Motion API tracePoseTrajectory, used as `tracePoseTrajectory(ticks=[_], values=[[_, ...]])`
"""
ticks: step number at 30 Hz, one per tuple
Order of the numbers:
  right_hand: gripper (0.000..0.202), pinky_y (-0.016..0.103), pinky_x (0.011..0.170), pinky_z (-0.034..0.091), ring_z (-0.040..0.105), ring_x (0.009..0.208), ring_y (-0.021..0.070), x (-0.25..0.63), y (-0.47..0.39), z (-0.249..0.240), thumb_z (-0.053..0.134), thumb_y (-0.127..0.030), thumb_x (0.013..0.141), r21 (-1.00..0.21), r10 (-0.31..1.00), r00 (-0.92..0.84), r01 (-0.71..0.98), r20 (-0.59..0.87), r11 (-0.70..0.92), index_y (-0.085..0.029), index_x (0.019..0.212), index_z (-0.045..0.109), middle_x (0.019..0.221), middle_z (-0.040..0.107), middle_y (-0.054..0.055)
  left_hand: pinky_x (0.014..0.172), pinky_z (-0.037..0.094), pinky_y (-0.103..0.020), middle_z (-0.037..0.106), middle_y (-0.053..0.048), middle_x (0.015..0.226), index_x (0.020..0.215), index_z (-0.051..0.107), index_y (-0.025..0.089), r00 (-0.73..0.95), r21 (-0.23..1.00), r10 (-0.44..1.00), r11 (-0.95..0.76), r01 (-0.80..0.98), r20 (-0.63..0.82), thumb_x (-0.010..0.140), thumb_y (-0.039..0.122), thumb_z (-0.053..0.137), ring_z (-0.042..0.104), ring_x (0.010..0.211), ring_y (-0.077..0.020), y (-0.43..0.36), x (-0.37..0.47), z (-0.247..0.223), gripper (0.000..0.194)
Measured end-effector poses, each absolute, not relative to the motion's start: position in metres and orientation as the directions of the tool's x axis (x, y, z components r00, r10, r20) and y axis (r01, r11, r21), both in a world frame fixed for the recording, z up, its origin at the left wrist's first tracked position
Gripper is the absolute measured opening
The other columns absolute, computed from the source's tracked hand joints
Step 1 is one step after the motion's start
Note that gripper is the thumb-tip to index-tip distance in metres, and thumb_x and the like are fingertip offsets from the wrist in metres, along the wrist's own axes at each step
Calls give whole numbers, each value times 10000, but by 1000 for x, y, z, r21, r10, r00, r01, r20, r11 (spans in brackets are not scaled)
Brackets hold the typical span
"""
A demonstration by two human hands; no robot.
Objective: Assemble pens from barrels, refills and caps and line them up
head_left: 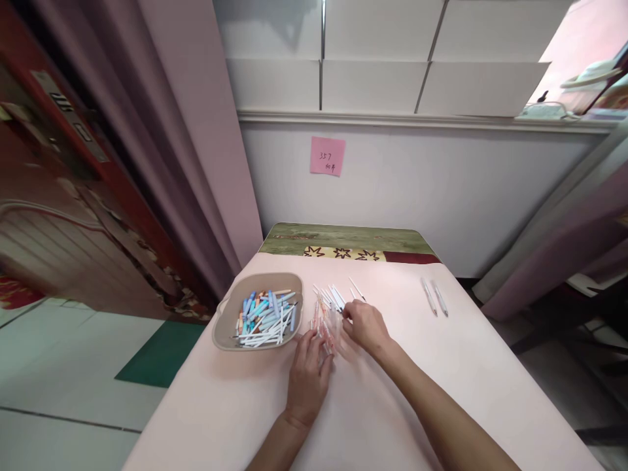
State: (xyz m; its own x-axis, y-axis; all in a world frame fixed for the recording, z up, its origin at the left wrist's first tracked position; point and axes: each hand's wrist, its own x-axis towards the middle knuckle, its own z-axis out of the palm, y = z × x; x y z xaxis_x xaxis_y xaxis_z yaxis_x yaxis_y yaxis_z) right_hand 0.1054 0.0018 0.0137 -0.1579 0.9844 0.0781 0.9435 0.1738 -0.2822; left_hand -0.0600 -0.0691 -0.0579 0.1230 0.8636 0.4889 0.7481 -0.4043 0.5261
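Observation:
A clear plastic bag point(322, 324) with orange-red print lies on the table in front of me. My left hand point(309, 369) has its fingertips and thumb on the bag's near left end, gripping it. Beside the bag's right edge, my right hand point(367, 323) is closed, fingertips pressed together; whatever they hold is hidden. Several thin white pen refills point(336, 297) stick out at the bag's far end, partly behind my right fingers. One separate white refill point(358, 290) lies just beyond my right hand.
Left of my hands stands a beige basket point(223, 320) full of blue, teal and orange pen parts and white refills. Two pens point(434, 297) lie at the right on the pink-covered table point(387, 418). A wall with a pink note point(328, 156) rises behind the table.

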Motion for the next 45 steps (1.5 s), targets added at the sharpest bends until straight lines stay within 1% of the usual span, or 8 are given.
tracePoseTrajectory(ticks=[11,19,24,28,32,35,38,45], values=[[279,199,638,441,633,673,119,35,26,34,650,-409,805,-800,959,-128,528,255,283,-244,1025,701,777,722,-18,996,460,-465,577,-147,1260,1211,531,193,196,427,802,-486,763,564,881,231,515,496,1239,-288,-67,-69,-61,332],[241,331,766,458,657,898,258,241,24,7,548,-338,866,-549,827,559,710,61,-440,-155,929,691,929,714,151,993,463,-422,620,-125,1209,1166,574,178,246,293,654,-600,744,715,869,194,549,546,1186,-261,-58,-64,-61,298],[233,398,782,450,652,950,336,296,26,-3,642,-278,786,-415,765,644,694,-10,-589,-97,925,688,938,696,228,966,481,-390,654,-104,1142,1091,615,195,197,381,673,-608,697,713,858,184,562,579,1138,-245,-57,-57,-43,239],[186,416,795,439,649,962,348,283,31,-1,610,-244,787,-410,795,606,721,-16,-558,-94,861,693,915,696,235,820,526,-353,677,-88,1019,974,664,199,-32,706,834,-444,552,550,833,297,605,645,917,-224,-51,-50,-10,182],[261,312,725,462,673,827,221,220,12,-3,493,-408,872,-573,899,439,738,8,-355,-200,899,649,839,716,83,531,477,-245,676,-49,816,1030,647,181,-103,999,995,-11,41,15,789,437,644,607,623,-142,-32,-25,17,352],[351,254,552,439,619,590,160,160,-13,-8,534,-530,836,-988,994,72,127,-76,-85,-181,857,573,704,678,47,436,376,-184,692,-89,919,1101,627,160,30,914,971,235,-330,-239,713,421,730,570,568,-91,-14,-6,20,478],[404,207,486,368,503,487,89,126,-30,-10,621,-576,779,-971,988,-116,-208,-98,-121,-177,794,557,615,596,-16,415,334,-155,697,-118,962,989,661,119,133,840,956,294,-456,-262,687,353,766,497,509,-36,-4,1,16,397],[556,193,382,187,292,338,39,130,-29,-16,521,-674,799,-857,898,-302,-311,-320,-410,-131,773,636,428,432,-75,350,257,-157,716,-63,849,794,660,121,71,855,957,282,-436,-280,640,362,793,371,396,0,2,1,8,316]])
